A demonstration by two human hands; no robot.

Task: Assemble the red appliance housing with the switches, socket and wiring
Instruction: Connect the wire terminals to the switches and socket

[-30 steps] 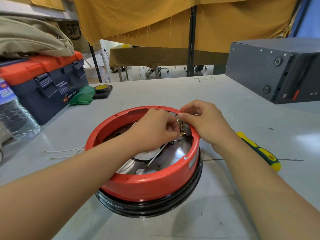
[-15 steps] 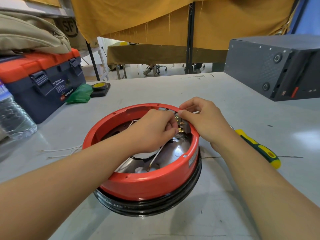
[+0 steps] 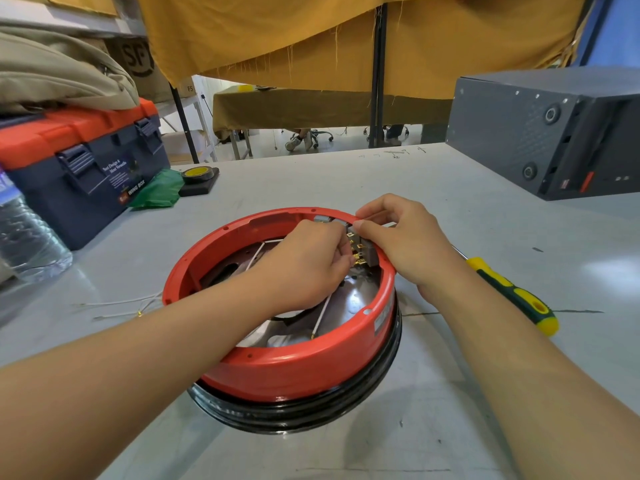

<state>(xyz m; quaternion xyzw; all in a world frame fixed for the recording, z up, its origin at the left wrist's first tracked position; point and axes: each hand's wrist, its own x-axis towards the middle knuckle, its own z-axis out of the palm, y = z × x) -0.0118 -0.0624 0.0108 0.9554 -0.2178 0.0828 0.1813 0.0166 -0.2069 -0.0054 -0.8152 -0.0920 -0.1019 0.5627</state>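
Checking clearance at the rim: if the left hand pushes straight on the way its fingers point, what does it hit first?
Most likely the grey switch with brass terminals, seated at the red housing rim. The left hand fingers already sit at those terminals; the right hand is just behind. Depth unclear.

Brightness: bright, even daylight over the grey worktable (image 3: 450, 209).
Source: the brightest area is the pale floor seen under the hanging mustard-yellow cloth (image 3: 311, 36).
Glare: white sheen on the table at the right edge; highlights on the shiny metal plate (image 3: 356, 299) inside the red round plastic housing (image 3: 294, 368).
Shadows: soft, under housing and forearms.
Distortion: wide-angle bowing at the edges.
Focus: centre sharp; clear plastic water bottle (image 3: 24, 237) slightly soft.
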